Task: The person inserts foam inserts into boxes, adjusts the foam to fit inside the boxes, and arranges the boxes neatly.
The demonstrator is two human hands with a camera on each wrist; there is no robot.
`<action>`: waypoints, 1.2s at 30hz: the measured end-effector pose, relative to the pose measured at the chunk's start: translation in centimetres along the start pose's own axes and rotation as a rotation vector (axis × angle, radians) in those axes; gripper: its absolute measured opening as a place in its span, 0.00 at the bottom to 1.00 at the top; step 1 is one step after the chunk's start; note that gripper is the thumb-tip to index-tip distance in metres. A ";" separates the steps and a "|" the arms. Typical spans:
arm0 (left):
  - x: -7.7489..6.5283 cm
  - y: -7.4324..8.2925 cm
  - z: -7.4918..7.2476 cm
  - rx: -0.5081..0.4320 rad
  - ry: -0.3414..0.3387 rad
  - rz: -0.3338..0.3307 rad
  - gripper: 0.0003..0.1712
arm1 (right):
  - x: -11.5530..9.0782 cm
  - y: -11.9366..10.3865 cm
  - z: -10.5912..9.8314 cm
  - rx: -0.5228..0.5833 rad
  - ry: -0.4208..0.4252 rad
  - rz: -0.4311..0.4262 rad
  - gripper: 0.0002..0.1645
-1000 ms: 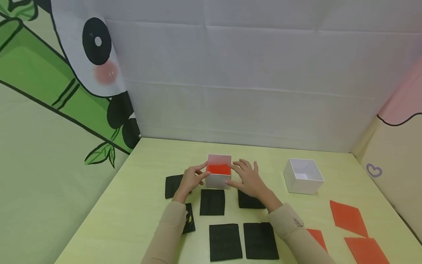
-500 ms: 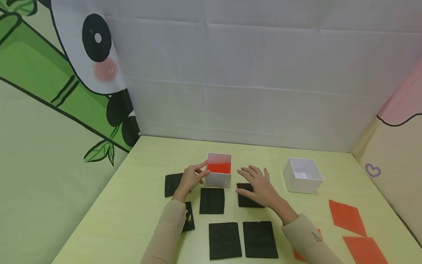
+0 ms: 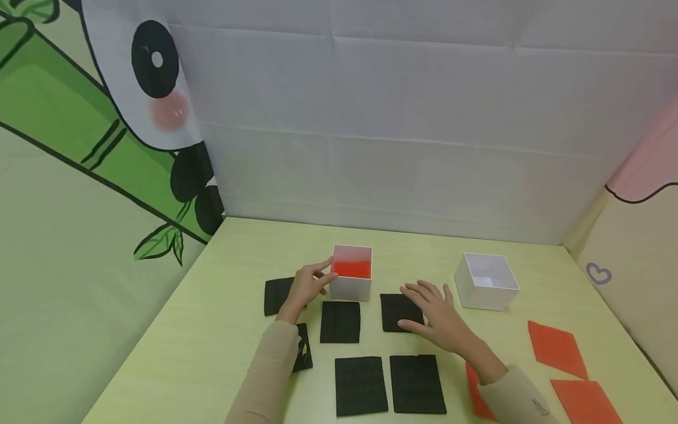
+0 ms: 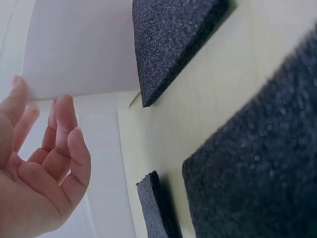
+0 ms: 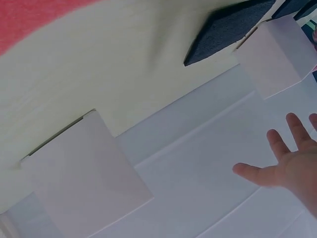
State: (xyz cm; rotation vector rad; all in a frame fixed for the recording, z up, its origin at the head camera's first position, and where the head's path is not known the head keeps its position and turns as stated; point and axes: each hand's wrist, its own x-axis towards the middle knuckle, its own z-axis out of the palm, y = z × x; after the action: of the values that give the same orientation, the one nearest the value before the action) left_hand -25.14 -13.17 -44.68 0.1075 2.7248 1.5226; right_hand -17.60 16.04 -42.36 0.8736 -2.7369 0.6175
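A white box [image 3: 351, 288] with red inside it stands near the middle of the table. My left hand [image 3: 307, 287] holds the box at its left side, thumb and forefinger at the rim. In the left wrist view the thumb lies at the edge of the white box [image 4: 81, 49], the other fingers bent beside it. My right hand [image 3: 436, 315] holds nothing, its fingers spread over the right edge of a black foam square [image 3: 396, 313]. The right wrist view shows the same spread right hand [image 5: 292, 166], apart from both boxes.
A second white box [image 3: 487, 282] stands at the right rear. Several black foam squares lie in front of the first box, among them one near the front [image 3: 361, 386]. Red squares [image 3: 558, 350] lie at the right. A white cloth [image 3: 413, 118] hangs behind the table.
My right hand has left the red-filled box and moved right and toward me, fingers still spread. The left hand stays at the box's left side.
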 end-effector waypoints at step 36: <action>0.0 0.0 0.2 -0.010 0.005 -0.022 0.29 | -9.3 2.5 -1.1 0.020 -0.153 0.243 0.39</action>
State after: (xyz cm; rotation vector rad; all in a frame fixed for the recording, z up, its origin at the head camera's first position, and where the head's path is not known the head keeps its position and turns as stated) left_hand -25.11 -13.05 -44.80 0.0740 2.7131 1.5324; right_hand -11.52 23.07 -45.13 0.6188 -3.0083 0.6461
